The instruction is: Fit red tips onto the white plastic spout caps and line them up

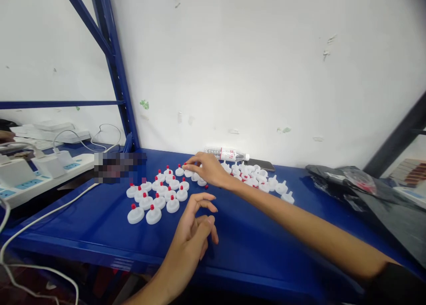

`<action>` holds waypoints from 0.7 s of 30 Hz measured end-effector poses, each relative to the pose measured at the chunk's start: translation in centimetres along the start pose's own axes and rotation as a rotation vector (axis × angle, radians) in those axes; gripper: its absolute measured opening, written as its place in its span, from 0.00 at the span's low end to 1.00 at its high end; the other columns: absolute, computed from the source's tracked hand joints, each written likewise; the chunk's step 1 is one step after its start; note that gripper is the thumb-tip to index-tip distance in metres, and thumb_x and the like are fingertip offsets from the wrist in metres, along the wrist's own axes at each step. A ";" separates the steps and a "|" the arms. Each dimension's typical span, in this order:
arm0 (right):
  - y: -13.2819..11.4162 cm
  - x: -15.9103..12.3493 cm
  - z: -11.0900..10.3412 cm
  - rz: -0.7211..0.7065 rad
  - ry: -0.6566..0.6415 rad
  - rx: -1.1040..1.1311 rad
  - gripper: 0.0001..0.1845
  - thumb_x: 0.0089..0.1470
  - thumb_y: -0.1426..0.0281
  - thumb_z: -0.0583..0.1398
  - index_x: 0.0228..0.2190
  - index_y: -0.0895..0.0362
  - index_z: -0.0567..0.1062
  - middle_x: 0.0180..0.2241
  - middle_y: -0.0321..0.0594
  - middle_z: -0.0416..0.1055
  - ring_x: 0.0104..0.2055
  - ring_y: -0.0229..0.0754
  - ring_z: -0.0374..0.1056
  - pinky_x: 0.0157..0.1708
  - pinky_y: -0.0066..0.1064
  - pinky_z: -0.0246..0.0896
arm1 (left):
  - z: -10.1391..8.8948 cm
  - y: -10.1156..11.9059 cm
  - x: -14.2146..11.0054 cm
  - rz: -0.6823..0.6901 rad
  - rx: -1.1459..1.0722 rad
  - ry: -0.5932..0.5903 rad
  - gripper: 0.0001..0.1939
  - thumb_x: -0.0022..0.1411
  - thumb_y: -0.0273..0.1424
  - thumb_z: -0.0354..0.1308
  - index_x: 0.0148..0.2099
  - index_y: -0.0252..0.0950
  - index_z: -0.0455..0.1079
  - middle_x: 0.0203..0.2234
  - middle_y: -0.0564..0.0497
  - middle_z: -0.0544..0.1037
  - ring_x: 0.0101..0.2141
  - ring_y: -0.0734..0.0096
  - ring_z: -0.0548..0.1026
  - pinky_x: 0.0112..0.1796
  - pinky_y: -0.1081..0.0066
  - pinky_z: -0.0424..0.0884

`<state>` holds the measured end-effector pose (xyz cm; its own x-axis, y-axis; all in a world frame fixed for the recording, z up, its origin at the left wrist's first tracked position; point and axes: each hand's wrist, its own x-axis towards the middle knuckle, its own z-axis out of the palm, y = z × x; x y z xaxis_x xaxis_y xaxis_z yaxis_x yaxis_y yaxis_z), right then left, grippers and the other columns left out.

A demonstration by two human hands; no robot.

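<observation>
My right hand [208, 169] reaches far across the blue shelf [253, 243] and pinches a white cap with a red tip [187, 172] at the back of a neat group of several such caps [156, 196]. My left hand [195, 231] rests near the shelf's front edge, fingers loosely curled and apart, with nothing in it. A loose heap of white caps [258, 178] lies to the right of my right hand. One small red tip [206, 187] lies by itself under my right wrist.
A clear water bottle [228, 154] and a dark phone [262, 164] lie against the white wall. Black plastic bags [359, 183] cover the shelf's right end. White power strips [40, 172] with cables sit at the left, beside a blue upright post [116, 74].
</observation>
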<state>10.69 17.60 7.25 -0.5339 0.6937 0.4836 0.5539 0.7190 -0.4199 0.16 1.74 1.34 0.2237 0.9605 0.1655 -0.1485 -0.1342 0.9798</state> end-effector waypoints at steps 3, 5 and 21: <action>0.5 2.1 2.4 -0.014 -0.060 -0.049 0.13 0.62 0.61 0.64 0.39 0.55 0.85 0.37 0.41 0.81 0.38 0.41 0.73 0.37 0.29 0.58 | -0.1 0.2 -0.2 0.001 0.015 -0.028 0.16 0.71 0.43 0.53 0.56 0.43 0.60 0.23 0.57 0.69 0.20 0.76 0.64 0.18 0.77 0.51; 0.9 2.6 3.6 -0.016 -0.077 -0.065 0.13 0.62 0.60 0.64 0.38 0.55 0.85 0.36 0.40 0.82 0.37 0.41 0.73 0.34 0.29 0.57 | -0.2 0.3 -0.4 0.013 0.034 -0.027 0.14 0.71 0.42 0.53 0.54 0.43 0.61 0.23 0.58 0.69 0.19 0.77 0.63 0.19 0.76 0.53; 1.6 2.3 3.5 -0.008 -0.174 -0.093 0.12 0.58 0.60 0.67 0.36 0.54 0.86 0.35 0.37 0.83 0.36 0.42 0.76 0.34 0.27 0.61 | -0.3 0.7 -0.7 -0.014 0.126 -0.067 0.11 0.73 0.40 0.50 0.51 0.42 0.64 0.24 0.58 0.69 0.18 0.79 0.54 0.22 0.74 0.51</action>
<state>8.13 20.47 5.01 -0.6364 0.6909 0.3430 0.6015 0.7229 -0.3399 -0.42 1.06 1.91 0.2894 0.9446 0.1550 -0.0235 -0.1548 0.9877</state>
